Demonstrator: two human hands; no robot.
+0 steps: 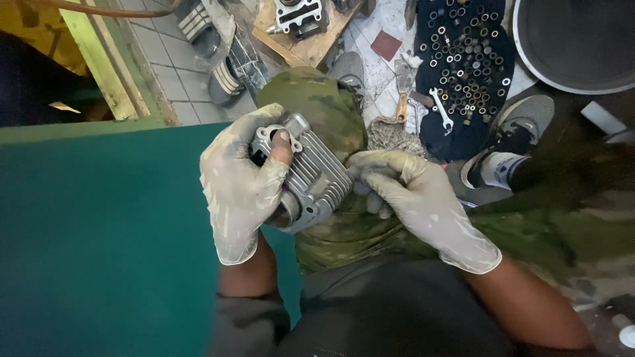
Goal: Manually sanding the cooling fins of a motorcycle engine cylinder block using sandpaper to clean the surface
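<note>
Left hand (pixel 241 188): my glove wraps the finned engine cylinder (pixel 311 175).
Right hand (pixel 410 198): my fingers pinch its right fins.

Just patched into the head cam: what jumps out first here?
Centre frame, the gloved left hand grips a grey finned metal engine cylinder over the lap, the gloved right hand touching its fins. On the floor beyond, a dark cloth holds many small metal rings and a spanner.

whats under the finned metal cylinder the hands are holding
Under the finned metal cylinder, held by the left hand and touched by the right hand, lies the person's camouflage trouser knee. The left palm covers the cylinder's near end.
</note>
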